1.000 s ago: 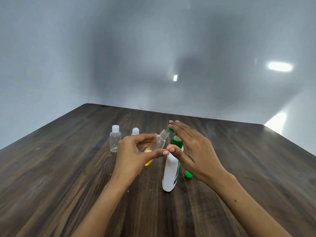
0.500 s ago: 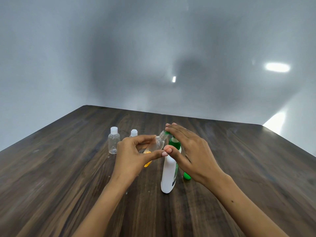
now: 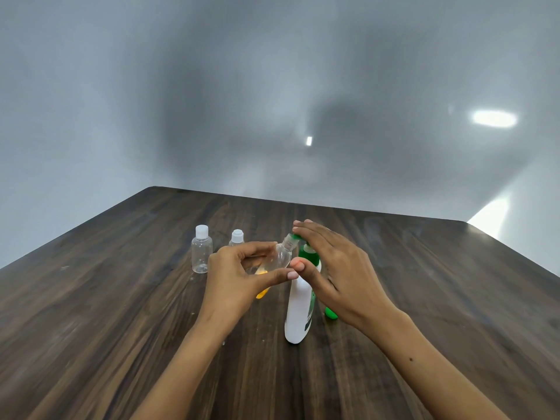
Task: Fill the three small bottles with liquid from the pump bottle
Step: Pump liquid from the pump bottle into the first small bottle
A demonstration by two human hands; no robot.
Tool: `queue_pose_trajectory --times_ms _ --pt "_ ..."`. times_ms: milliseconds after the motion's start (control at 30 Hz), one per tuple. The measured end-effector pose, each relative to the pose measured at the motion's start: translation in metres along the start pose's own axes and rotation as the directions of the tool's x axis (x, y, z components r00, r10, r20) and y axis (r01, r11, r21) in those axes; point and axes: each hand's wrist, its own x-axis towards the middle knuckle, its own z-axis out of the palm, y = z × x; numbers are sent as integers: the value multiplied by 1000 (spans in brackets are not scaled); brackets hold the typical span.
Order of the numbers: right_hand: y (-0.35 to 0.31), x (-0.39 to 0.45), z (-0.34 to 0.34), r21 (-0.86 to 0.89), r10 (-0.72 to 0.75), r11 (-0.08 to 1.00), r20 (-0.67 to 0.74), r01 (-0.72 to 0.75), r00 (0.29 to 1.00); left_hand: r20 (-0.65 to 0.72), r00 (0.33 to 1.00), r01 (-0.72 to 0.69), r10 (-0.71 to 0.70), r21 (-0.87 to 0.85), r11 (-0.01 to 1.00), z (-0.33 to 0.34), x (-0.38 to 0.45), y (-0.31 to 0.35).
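The left hand [image 3: 239, 277] pinches a small clear bottle [image 3: 280, 257] between thumb and curled fingers, holding it tilted in the air with its uncapped neck pointing up and to the right, right at the green spout of the pump bottle [image 3: 300, 310]. A little yellowish liquid sits at the low end of that small bottle, near the left palm. The right hand [image 3: 336, 274] lies over the green pump head with its fingers straight, fingertips resting on top of the spout and the thumb reaching toward the left thumb, almost touching it. The white pump bottle stands upright on the dark wooden table [image 3: 121, 313] directly below the right hand. Beyond the left hand, two more small clear bottles stand upright with white caps on: one [image 3: 201, 253] off to the left, the other [image 3: 237, 237] half hidden behind the left knuckles. A small yellow thing [image 3: 262, 293] lies on the table under the left hand, and a small green thing [image 3: 331, 312] under the right wrist; I cannot tell what either is.
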Motion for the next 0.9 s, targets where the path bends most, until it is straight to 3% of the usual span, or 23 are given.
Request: queue_pose_trajectory --times_ms 233,900 --pt "2 -1 -2 -60 -43 997 38 45 998 -8 1000 -17 17 7 1000 -1 0 3" --pt "6 0 -8 -26 -47 998 68 49 997 -11 1000 -18 18 0 1000 2 1 0"
